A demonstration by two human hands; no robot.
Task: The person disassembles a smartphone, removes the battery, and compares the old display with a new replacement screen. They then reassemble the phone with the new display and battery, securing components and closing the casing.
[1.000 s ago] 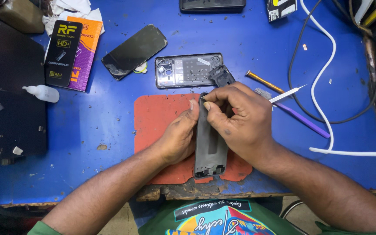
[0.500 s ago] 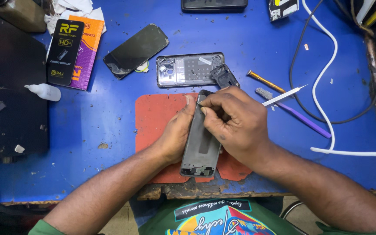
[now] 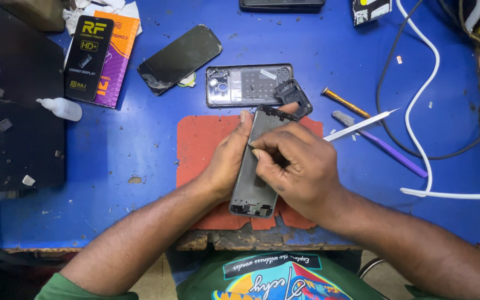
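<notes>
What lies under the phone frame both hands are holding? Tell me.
A red work mat lies on the blue table, beneath the grey phone frame. The left hand and right hand cover part of the frame and mat, hiding whatever is directly beneath.

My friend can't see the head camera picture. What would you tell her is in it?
Two bare hands work on a grey phone frame over a red mat on a blue table. The left hand steadies it; the right hand pinches at its edge. A phone back shell lies behind.

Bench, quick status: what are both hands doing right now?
Left hand steadies the grey phone frame on the red mat. Right hand pinches at the frame's edge. Tweezers and open phone back lie beside.
</notes>
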